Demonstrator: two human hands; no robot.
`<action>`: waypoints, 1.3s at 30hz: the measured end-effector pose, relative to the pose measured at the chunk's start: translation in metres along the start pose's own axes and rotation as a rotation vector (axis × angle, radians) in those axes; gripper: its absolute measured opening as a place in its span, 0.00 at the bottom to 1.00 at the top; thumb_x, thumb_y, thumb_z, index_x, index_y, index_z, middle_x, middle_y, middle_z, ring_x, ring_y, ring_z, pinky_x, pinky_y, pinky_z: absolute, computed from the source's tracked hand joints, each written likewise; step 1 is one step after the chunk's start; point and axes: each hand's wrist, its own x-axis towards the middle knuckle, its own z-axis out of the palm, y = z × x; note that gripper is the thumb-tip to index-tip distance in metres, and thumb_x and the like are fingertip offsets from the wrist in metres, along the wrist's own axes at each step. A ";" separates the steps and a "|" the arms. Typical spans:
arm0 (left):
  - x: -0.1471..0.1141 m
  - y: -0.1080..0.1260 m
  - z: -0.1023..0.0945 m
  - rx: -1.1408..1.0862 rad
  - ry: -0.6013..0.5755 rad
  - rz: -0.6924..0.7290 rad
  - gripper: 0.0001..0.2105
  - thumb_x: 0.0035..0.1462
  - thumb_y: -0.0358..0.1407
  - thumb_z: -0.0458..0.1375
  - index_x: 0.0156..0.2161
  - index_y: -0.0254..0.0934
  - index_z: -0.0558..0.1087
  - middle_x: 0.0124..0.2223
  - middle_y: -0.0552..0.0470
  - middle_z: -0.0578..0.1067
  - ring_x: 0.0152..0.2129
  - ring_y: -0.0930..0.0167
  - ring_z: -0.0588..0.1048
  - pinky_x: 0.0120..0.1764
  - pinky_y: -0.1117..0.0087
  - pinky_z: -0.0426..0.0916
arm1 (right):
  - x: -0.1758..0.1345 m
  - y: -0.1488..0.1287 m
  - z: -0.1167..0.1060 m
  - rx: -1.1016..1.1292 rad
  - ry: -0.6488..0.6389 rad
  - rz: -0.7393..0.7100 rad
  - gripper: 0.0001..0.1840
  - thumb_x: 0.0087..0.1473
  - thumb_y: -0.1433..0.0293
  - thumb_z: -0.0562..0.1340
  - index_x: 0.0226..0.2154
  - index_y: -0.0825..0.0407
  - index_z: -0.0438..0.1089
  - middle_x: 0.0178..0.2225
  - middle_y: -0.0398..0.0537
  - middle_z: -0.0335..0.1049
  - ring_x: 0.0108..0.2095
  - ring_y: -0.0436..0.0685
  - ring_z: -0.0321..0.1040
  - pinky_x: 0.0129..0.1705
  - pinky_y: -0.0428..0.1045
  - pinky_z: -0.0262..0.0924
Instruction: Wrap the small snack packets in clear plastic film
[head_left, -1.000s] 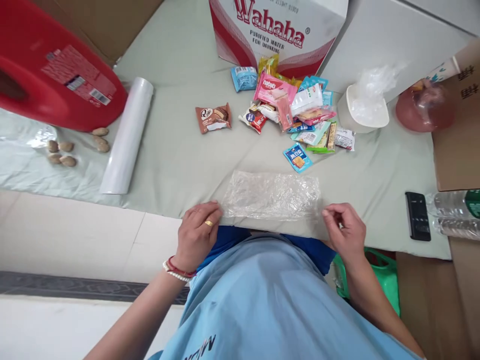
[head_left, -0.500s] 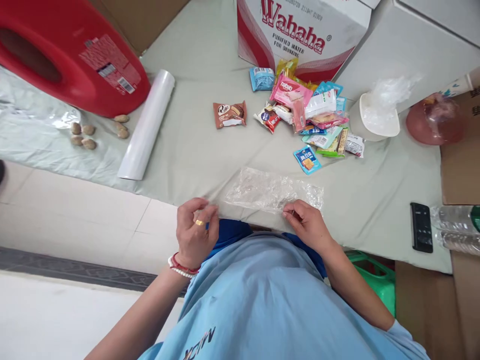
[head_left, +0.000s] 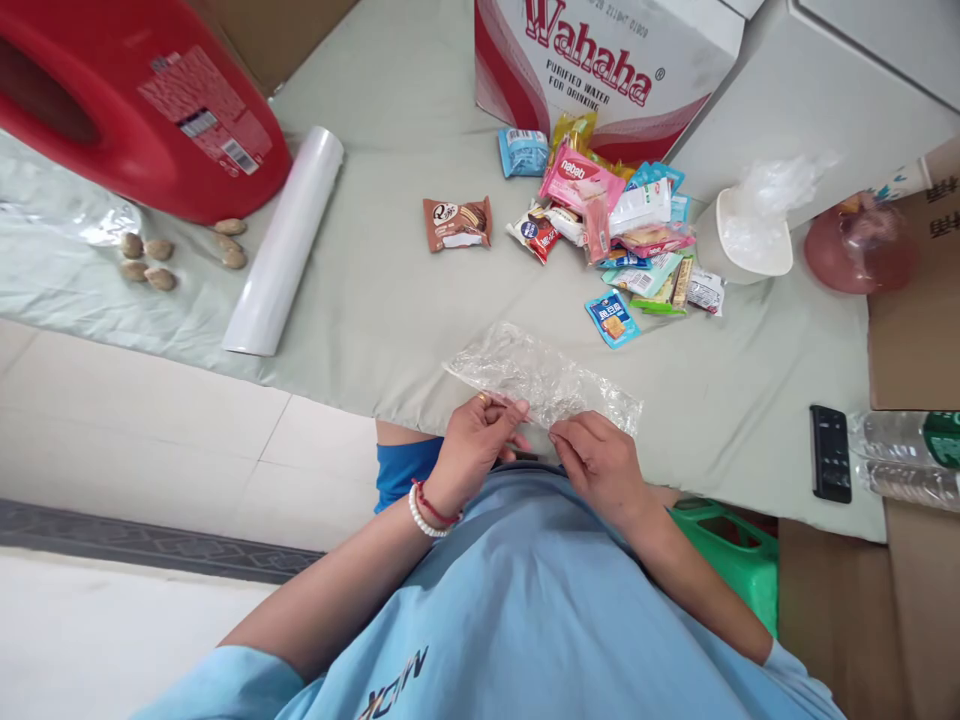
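A crinkled clear plastic bag (head_left: 536, 365) lies flat at the table's front edge, just ahead of my body. My right hand (head_left: 604, 468) pinches its near edge between thumb and fingers. Close beside it, my left hand (head_left: 484, 445) has its fingers curled at the same near edge, thumb against the film. The left fingertips are partly hidden. Beyond the bag lies a brown snack packet (head_left: 459, 224), with a small blue snack packet (head_left: 613, 318) to the right. Neither hand touches them.
Mixed wrapped snacks (head_left: 600, 205) are heaped against the Wahaha carton (head_left: 600, 65). A plastic film roll (head_left: 286, 245), several nuts (head_left: 159, 250) and a red jug (head_left: 202, 130) are left. Rightward stand a white container (head_left: 742, 245), a black phone-like device (head_left: 830, 455) and plastic bottles (head_left: 900, 440).
My left hand has moved right, from beside the bag to its near edge, close to my right hand. The right hand has shifted slightly left, and the bag's left end has tilted away.
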 end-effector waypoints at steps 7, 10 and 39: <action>0.004 0.001 0.010 -0.137 -0.046 -0.048 0.21 0.44 0.38 0.74 0.42 0.32 0.75 0.40 0.46 0.84 0.32 0.70 0.83 0.36 0.72 0.77 | -0.009 0.001 -0.008 0.116 0.029 -0.012 0.10 0.71 0.68 0.59 0.43 0.47 0.77 0.35 0.48 0.76 0.36 0.56 0.72 0.38 0.52 0.67; 0.005 0.001 0.015 -0.122 -0.067 -0.033 0.22 0.45 0.37 0.74 0.45 0.32 0.75 0.42 0.45 0.84 0.33 0.69 0.83 0.39 0.70 0.77 | -0.007 0.003 -0.009 0.219 0.096 0.071 0.08 0.70 0.65 0.62 0.47 0.47 0.75 0.38 0.48 0.75 0.33 0.54 0.70 0.33 0.50 0.67; 0.017 0.016 0.012 0.062 -0.022 0.046 0.17 0.46 0.41 0.68 0.40 0.35 0.74 0.32 0.52 0.81 0.23 0.75 0.75 0.30 0.73 0.68 | 0.009 0.030 -0.017 0.783 0.310 0.588 0.16 0.57 0.54 0.70 0.32 0.48 0.72 0.31 0.41 0.69 0.31 0.51 0.62 0.35 0.46 0.62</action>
